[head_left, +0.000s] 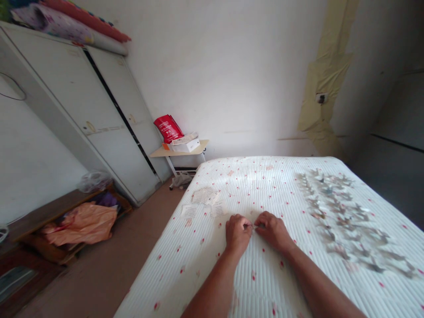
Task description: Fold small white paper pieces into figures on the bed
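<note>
My left hand (237, 232) and my right hand (272, 229) meet above the middle of the bed, fingertips almost touching. Both are closed in a pinch. Between them is a tiny, thin, pale piece (253, 226), mostly covered by the fingers and too small to name. Left of my left hand, several printed paper squares (203, 195) lie flat on the bedspread. A thin curved line like a thread (228, 191) lies beside them. To the right of my right hand, many small folded paper figures (344, 221), looking like paper cranes, stand in rough rows.
The bed (265, 282) has a white, ribbed cover with red dots. Beyond its far left corner, a small table (162, 152) holds a red bag (168, 128) and a white box (188, 145). A wardrobe (109, 132) and a low wooden bench (66, 212) stand left.
</note>
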Tool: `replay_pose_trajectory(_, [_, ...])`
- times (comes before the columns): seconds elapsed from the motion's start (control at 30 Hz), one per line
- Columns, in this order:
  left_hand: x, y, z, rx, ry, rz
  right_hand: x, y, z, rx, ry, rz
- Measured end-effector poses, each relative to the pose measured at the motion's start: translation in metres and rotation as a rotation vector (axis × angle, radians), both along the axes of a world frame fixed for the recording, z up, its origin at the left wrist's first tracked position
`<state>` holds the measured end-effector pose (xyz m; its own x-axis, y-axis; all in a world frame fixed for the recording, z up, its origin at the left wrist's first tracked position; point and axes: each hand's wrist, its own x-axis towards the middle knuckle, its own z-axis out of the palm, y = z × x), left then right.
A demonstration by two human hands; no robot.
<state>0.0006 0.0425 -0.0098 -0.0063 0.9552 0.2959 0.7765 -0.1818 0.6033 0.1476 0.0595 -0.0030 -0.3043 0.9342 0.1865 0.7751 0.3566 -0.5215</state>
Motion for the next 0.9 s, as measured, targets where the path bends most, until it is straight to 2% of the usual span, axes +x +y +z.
replay_pose_trajectory(0.27, [-0.001, 0.000, -0.004, 0.052, 0.068, -0.059, -0.001, -0.001, -0.003, 0.071, 0.029, 0.026])
replay_pose_trajectory(0.53, [-0.004, 0.002, -0.001, 0.212, 0.197, -0.128, -0.003, 0.002, -0.005, 0.201, 0.016, 0.063])
replay_pose_trajectory(0.73, [-0.005, -0.002, 0.000, 0.193, 0.325, -0.216, 0.001, 0.000, -0.004, 0.133, -0.005, 0.124])
replay_pose_trajectory(0.9, [-0.008, -0.003, -0.003, 0.163, 0.292, -0.232, 0.007, -0.001, -0.004, 0.090, 0.036, 0.177])
